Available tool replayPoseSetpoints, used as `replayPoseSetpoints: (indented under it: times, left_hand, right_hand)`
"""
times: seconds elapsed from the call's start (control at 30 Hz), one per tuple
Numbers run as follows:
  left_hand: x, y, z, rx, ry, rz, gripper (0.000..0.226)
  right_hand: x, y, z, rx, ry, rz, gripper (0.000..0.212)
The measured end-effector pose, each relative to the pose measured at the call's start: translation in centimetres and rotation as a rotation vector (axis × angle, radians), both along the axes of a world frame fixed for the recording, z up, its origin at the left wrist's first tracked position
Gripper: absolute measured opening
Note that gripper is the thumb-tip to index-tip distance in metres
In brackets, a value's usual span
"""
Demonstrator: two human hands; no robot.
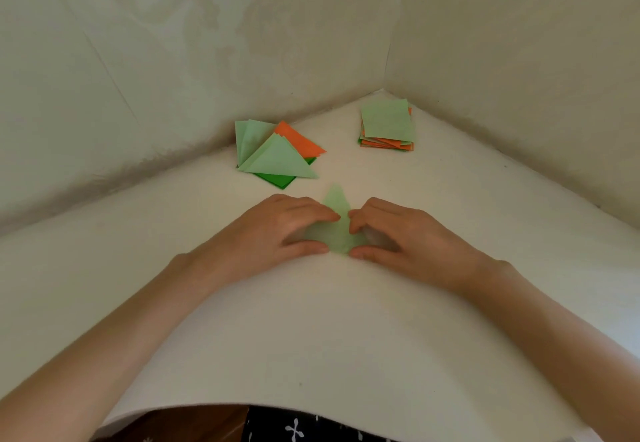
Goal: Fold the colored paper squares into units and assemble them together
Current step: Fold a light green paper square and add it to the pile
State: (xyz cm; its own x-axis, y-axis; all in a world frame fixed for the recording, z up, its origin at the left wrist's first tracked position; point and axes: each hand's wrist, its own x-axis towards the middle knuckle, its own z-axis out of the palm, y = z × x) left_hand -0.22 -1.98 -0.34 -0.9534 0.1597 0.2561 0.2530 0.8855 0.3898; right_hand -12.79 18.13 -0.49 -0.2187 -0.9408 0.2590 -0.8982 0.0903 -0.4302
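A light green paper piece (337, 206), folded to a point that aims away from me, lies on the white table (311, 320). My left hand (277, 230) and my right hand (398, 233) rest on its two sides, fingertips and thumbs pressing the paper flat against the table; the lower part of the paper is hidden under them. Behind the hands to the left lies a pile of folded triangles (277, 154) in light green, dark green and orange. At the back right sits a stack of unfolded squares (387, 124), light green on top with orange below.
The table fits into a corner between two pale walls (207, 43) that meet behind the stack. The table's near edge (242, 407) curves in front of me, with dark patterned fabric (294, 431) below it.
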Motion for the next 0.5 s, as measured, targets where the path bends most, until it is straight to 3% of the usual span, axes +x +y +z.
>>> replayPoseSetpoints:
  times: [0.23,0.5]
  left_hand:
    - [-0.3,0.0,-0.4,-0.024,0.163,0.013,0.050]
    - [-1.1,0.5,-1.0,0.321,0.079,0.236,0.033]
  right_hand:
    - [0.2,0.2,-0.3,-0.055,0.052,0.022,0.028]
    - [0.5,-0.3,-0.7,-0.030,-0.172,-0.234,0.020]
